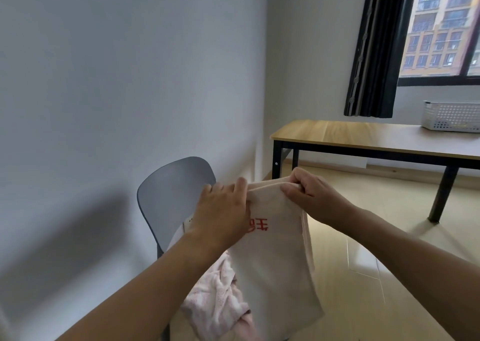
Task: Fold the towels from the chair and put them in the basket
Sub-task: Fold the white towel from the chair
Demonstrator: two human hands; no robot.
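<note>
A cream towel (275,257) with red characters hangs doubled over in the air in front of the grey chair (171,192). My right hand (311,197) pinches its top edge at the right corner. My left hand (223,210) holds the top edge at the left, its fingers hidden behind the cloth. A crumpled pink towel (215,301) lies on the chair seat below. The white perforated basket (452,117) stands on the wooden table (363,135) at the far right.
The chair stands against a pale wall on the left. The table has black legs and sits under a window with a dark curtain (376,55). Light floor (389,262) stretches between the chair and the table.
</note>
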